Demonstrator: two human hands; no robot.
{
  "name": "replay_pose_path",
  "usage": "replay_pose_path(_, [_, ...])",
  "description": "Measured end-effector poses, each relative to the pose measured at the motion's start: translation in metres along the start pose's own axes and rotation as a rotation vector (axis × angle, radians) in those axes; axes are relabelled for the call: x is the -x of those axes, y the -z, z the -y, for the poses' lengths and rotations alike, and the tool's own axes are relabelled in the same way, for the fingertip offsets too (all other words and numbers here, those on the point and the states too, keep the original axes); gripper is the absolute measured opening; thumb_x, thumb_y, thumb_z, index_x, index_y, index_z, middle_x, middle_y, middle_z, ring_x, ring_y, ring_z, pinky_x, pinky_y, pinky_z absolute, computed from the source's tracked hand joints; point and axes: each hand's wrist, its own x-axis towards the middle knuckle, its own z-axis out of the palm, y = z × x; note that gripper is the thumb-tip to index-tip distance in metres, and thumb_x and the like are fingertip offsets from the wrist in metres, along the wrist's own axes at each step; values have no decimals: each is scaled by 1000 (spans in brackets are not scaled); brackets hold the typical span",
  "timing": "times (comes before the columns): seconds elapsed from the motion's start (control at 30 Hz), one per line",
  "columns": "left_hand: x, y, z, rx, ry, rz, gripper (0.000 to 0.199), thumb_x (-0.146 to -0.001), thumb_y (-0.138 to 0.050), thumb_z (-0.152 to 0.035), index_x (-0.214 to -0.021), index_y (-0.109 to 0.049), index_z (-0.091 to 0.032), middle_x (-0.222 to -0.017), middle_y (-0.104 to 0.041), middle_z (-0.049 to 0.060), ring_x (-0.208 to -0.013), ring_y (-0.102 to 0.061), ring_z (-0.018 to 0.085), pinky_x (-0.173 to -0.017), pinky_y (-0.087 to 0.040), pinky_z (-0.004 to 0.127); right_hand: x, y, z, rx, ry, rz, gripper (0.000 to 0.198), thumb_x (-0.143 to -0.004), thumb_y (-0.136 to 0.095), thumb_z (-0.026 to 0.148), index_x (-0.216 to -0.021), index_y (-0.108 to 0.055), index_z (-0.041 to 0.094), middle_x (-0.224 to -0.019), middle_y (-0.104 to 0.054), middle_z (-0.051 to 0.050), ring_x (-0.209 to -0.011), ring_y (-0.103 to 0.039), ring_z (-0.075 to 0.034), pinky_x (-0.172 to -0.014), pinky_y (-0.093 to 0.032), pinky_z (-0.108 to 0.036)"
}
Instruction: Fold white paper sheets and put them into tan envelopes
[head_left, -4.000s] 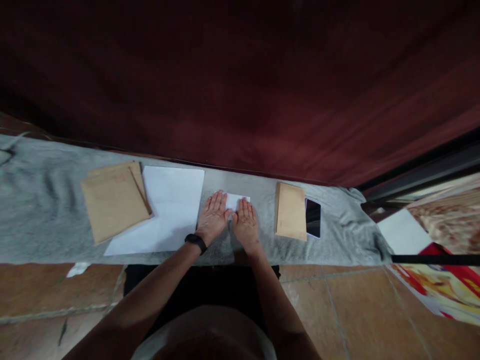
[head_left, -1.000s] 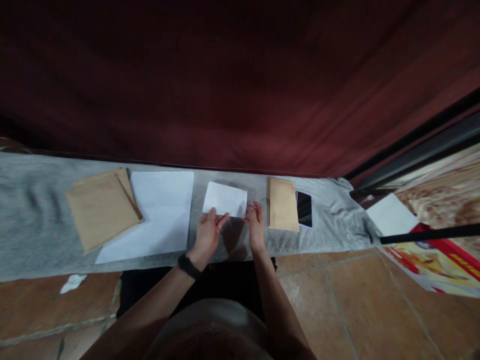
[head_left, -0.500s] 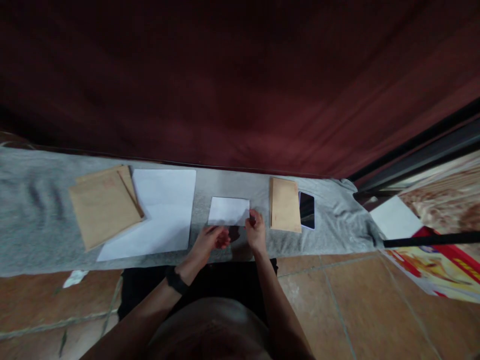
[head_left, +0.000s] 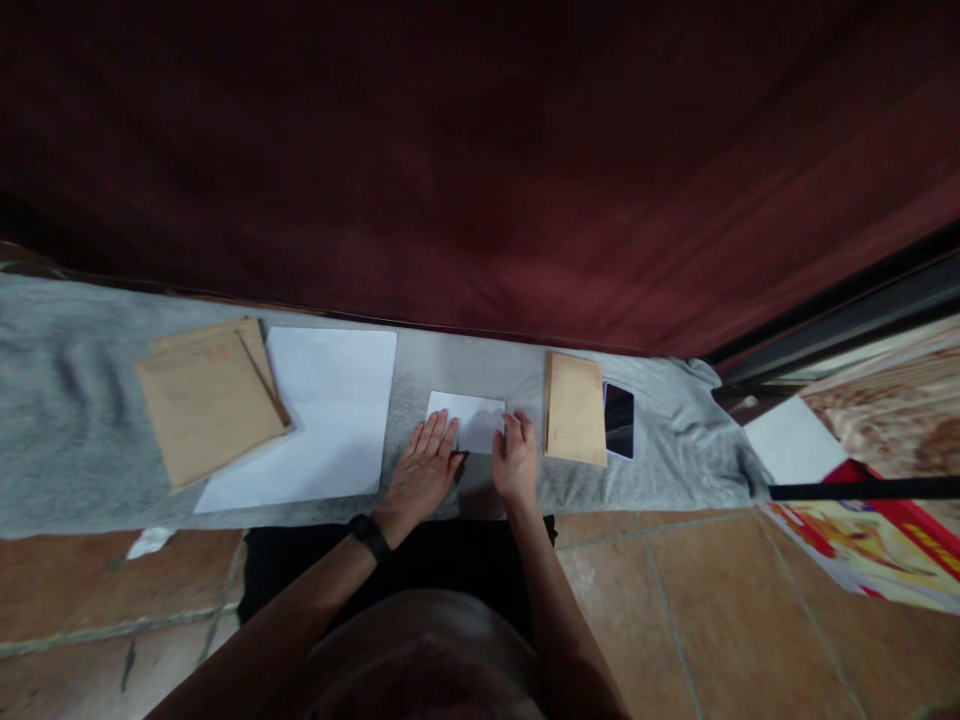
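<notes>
On my remote feed, L hand is now down flat on the small white paper, fingers spread a bit over its left part, thumb near the lower edge. Half a sec ago it was curled just below that edge, off the paper, so that's the big change. R hand stayed at the right edge, fingers part-bent; can't tell if thumb + fingers pinch the paper or only rest there. Hands are apart, paper between them.

About 1 s ago I had the near edge of the paper tipped in the fingers; now it lies approx. flat on the cloth-covered worktop, mid-way between the large white sheet on the left and the brown envelope stack on the right. For the work in hand, I'd judge: paper's steadied on the L side, R side prob. guided, so pressing or squaring it looks easier than w/ L hand off.

Other brown envelopes overlap the large sheet, same as 4 s ago; phone is right by the stack, unmoved.
</notes>
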Motion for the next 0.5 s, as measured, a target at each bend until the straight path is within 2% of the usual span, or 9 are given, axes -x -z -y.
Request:
replay_pose_path(0.17, [-14,10,-4,88,3,2,50,-93,-47,-23,-140,-57,-9,-152,-51,21,-147,-41,34,-125,-25,53,-5,-21,23,-152,71,223,44,-106,-36,34,-139,-60,20,-152,-52,-8,-142,-47,-19,-121,-38,-36])
replay_pose_path(0.27, [-30,13,-1,12,10,36,49,-91,-44,-15,-136,-60,-7,-143,-59,22,-140,-50,33,-123,-29,51,-6,-33,27,-149,95,255,46,-107,-34,34,-141,-60,16,-152,-52,-10,-143,-46,-19,-123,-35,-36])
replay_pose_path(0.33, [-37,11,4,-43,0,46,52,-92,-40,-14,-140,-57,-5,-147,-55,22,-144,-45,32,-124,-28,49,-5,-37,24,-95,130,251,46,-107,-34,32,-142,-58,14,-151,-54,-12,-143,-46,-20,-124,-33,-40])
replay_pose_path(0.5, [-40,-5,14,-124,-67,58,59,-96,-32,-15,-154,-40,-8,-164,-33,16,-155,-23,27,-127,-19,49,1,-37,18,77,194,268,47,-108,-35,32,-148,-52,15,-155,-49,-12,-147,-40,-21,-124,-30,-46])
